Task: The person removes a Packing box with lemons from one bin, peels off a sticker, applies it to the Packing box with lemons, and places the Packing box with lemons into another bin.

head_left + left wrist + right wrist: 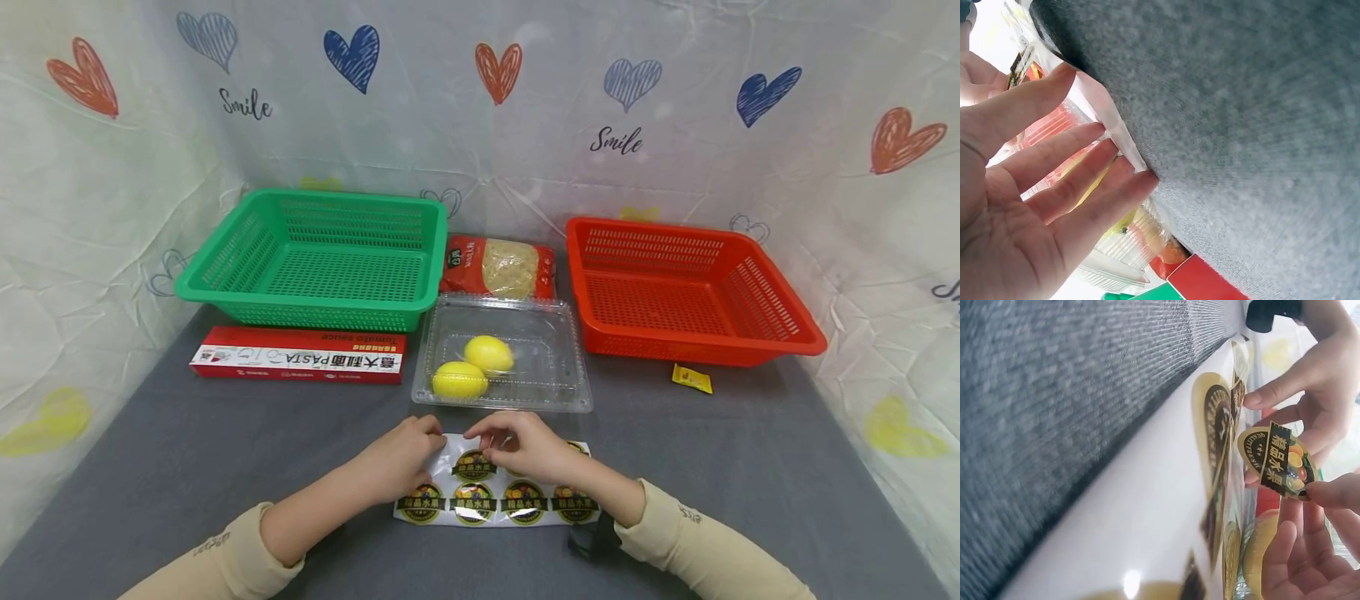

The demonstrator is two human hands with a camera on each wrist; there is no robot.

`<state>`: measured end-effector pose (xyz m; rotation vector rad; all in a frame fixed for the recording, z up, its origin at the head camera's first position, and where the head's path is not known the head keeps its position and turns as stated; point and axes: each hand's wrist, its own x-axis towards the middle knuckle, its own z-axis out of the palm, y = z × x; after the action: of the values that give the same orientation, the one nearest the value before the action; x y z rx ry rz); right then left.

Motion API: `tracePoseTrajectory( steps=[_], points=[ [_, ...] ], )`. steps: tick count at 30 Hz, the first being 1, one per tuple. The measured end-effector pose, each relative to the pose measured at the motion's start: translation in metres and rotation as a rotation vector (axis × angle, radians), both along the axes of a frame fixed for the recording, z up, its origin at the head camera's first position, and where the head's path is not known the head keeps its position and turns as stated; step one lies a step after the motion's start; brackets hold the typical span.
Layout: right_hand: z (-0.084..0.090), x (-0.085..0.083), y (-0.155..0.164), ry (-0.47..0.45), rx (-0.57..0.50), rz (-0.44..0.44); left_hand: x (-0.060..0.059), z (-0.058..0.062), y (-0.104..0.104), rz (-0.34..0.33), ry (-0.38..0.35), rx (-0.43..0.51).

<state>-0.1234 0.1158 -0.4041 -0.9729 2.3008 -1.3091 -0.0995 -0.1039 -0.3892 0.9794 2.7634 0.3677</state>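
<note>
A white glossy sheet of round black-and-gold stickers [499,500] lies nearest on the grey cloth-covered table [300,542]; the left hand [397,457], fingers spread and nearly straight, rests its fingertips on the sheet's left part; the right hand [525,446] pinches a single round black-and-gold fruit-label sticker [1277,459] between thumb and finger, above the sheet; just beyond sits a clear plastic container [540,392] with two yellow lemons [474,367]; a long red-and-white pasta box [300,357] lies left of it, a small yellow packet [692,378] right; farther stand a green plastic basket [337,312] and a red plastic basket [675,343], a red bag with a clear window [498,267] between them.
</note>
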Motion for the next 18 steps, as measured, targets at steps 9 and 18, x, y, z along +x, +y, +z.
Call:
tracePoseTrajectory(
  steps=[9, 18],
  points=[
    [0.006, 0.004, 0.001, -0.008, -0.032, -0.025, -0.001, 0.001, 0.001, 0.006, 0.003, -0.036],
    [0.037, 0.015, 0.000, 0.002, -0.052, -0.049, -0.006, -0.001, 0.000, -0.004, 0.024, -0.030]
  ],
)
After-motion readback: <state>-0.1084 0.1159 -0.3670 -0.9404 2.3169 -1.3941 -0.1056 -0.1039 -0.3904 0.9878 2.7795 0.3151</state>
